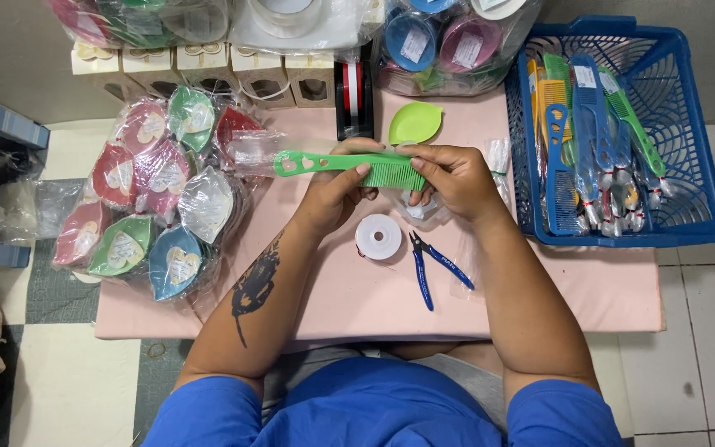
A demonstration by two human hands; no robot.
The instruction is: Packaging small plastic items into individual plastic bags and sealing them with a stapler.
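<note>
A green comb [349, 165] with heart-shaped holes in its handle lies level between both hands above a pink table [573, 290]. My left hand [337, 190] grips it from below near the middle, thumb against the teeth. My right hand [453, 175] pinches the toothed end, with a small clear bag [419, 209] partly hidden under the fingers. Below the hands lie a white spool [378, 237] and blue-handled cutters [428, 263]. A green leaf-shaped dish [415, 122] sits just beyond the comb.
A blue plastic basket [688, 149] on the right holds several packed combs. A pile of wrapped leaf-shaped dishes [155, 199] covers the left side. Small boxes [208, 70], a tape dispenser [355, 95] and bagged goods [448, 41] line the far edge.
</note>
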